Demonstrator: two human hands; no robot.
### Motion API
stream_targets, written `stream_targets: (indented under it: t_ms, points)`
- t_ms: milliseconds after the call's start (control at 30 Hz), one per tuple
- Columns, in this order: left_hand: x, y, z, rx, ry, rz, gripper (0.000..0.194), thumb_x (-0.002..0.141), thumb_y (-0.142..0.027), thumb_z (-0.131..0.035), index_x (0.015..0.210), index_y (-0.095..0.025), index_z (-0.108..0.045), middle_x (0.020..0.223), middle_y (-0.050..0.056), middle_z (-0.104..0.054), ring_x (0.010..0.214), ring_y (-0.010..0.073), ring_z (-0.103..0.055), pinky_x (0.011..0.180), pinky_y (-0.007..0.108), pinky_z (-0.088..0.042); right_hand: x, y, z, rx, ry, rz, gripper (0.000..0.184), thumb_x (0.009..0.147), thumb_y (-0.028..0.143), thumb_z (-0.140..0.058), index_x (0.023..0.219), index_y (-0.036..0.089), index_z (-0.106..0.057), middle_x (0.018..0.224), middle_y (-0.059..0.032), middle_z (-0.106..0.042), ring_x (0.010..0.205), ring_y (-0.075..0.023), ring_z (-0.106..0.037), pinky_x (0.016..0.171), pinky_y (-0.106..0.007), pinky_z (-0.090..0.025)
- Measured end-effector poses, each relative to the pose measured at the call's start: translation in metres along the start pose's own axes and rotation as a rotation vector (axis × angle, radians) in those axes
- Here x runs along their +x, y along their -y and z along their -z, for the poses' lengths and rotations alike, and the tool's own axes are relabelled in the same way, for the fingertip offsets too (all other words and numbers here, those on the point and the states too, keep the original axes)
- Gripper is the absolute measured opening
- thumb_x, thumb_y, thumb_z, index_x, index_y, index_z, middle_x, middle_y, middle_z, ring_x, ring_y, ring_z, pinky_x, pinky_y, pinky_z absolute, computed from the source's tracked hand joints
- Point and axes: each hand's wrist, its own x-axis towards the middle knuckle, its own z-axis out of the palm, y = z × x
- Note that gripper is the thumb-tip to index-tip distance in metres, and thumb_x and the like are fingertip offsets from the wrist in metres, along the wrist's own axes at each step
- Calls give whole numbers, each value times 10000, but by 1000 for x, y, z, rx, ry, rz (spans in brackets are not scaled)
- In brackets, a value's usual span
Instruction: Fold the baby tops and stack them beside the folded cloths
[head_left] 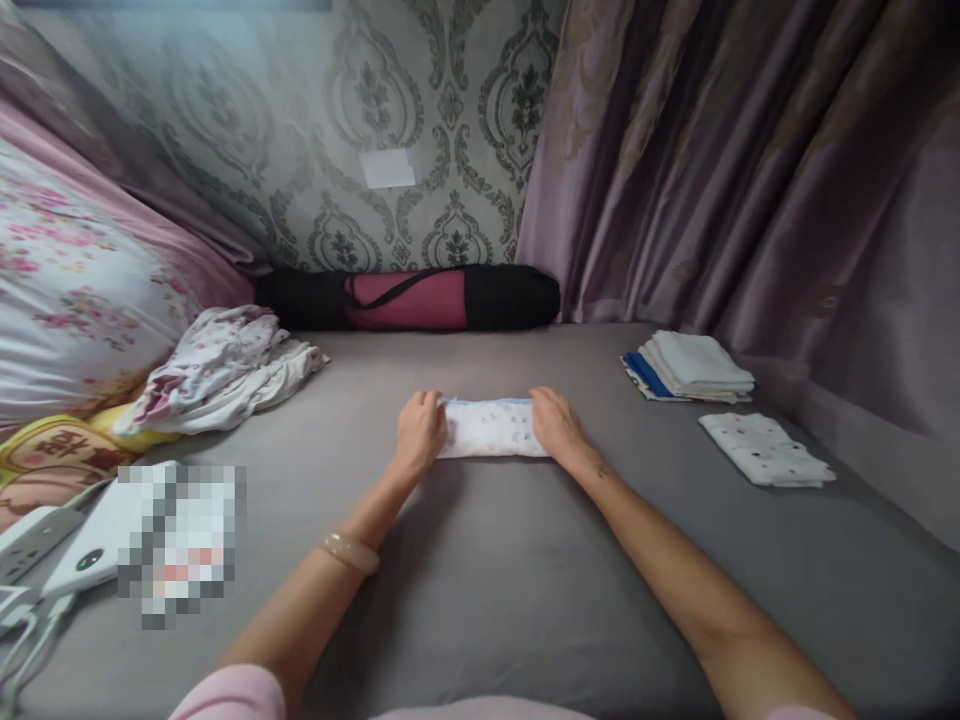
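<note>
A white cloth (491,428) with small printed motifs and a bluish far edge lies folded into a narrow strip on the grey bedsheet (480,560). My left hand (422,430) grips its left end, fingers curled over the far corner. At the other end, my right hand (556,428) holds the cloth the same way. Both thumbs and fingertips are partly hidden by the hands themselves. The cloth's middle stretches flat between the two hands.
To the right sit a stack of folded cloths (697,365) and a folded spotted cloth (766,450). Crumpled printed fabric (232,365) lies left, near a white device (94,545) and a power strip (34,540). A black-and-maroon long bag (409,298) rests against the wall.
</note>
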Motion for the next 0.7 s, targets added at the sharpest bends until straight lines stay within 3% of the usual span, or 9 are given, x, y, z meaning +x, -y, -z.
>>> stream_targets:
  t_ms: [100, 233, 400, 700]
  points:
    - [-10, -25, -4, 20, 146, -181, 336, 967, -261, -338, 1206, -161, -553, 1223, 129, -613, 1172, 238, -545, 1018, 394, -403, -7, 33, -6, 25, 77, 248, 451, 974, 218, -265, 1312, 94, -537, 1378, -148, -535, 1319, -245, -431, 1112, -393, -290]
    - [-15, -38, -19, 139, 239, -160, 443, 981, -304, -305, 1350, -134, -482, 1431, 141, -482, 1368, 281, -377, 1141, 474, -252, -11, 55, -26, 26, 189, 313, 523, 986, 287, -244, 1431, 67, -409, 1495, -147, -400, 1414, -238, -295, 1171, -433, -172]
    - [-16, -30, -23, 207, 302, -122, 513, 992, -415, -250, 1432, -210, -416, 1513, 96, -387, 1401, 307, -325, 1140, 556, -208, -10, 44, -38, 62, 261, 301, 577, 987, 345, -199, 1475, 73, -343, 1535, -128, -330, 1435, -225, -251, 1180, -427, -169]
    - [-12, -17, -24, 50, 317, -70, 572, 948, -549, -355, 1421, -233, -415, 1534, 130, -338, 1422, 320, -281, 1120, 565, -223, -6, 19, -29, 54, 335, 305, 618, 987, 393, -163, 1494, 68, -304, 1558, -121, -273, 1451, -220, -201, 1192, -404, -149]
